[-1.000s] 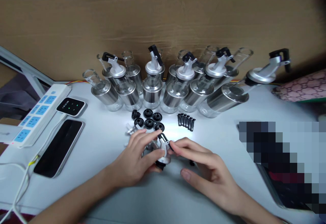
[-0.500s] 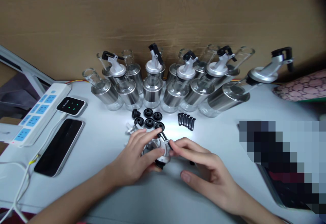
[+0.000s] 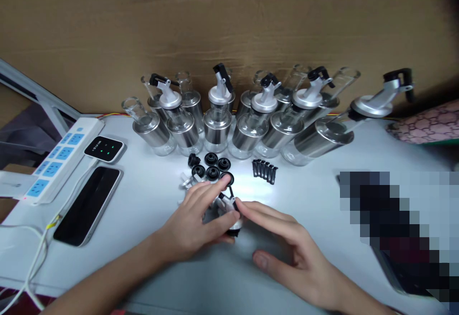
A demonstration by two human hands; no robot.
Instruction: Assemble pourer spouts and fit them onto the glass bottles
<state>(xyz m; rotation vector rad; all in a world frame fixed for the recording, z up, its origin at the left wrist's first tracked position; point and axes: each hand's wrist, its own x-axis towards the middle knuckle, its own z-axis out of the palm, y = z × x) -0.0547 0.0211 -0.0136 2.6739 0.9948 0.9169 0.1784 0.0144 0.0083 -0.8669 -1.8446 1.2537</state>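
My left hand (image 3: 195, 222) grips a silver pourer cap with a black lever (image 3: 229, 207) just above the white table (image 3: 308, 200). My right hand (image 3: 287, 243) reaches in from the right, its fingertips touching the cap's right side with the fingers stretched out. Just beyond the hands lie several black round gaskets (image 3: 213, 169) and a row of small black plugs (image 3: 264, 170). A small clear part (image 3: 186, 181) lies left of the gaskets.
Several glass bottles with steel bands (image 3: 247, 124), some fitted with pourer caps, line the brown cardboard wall at the back. At the left lie a white power strip (image 3: 53, 159), a small charger pad (image 3: 105, 148) and a dark phone (image 3: 88, 205). A blurred dark patch covers the right.
The view has shifted slightly. My right hand's fingers have straightened out against the cap. My left hand keeps its grip and has turned the cap a little.
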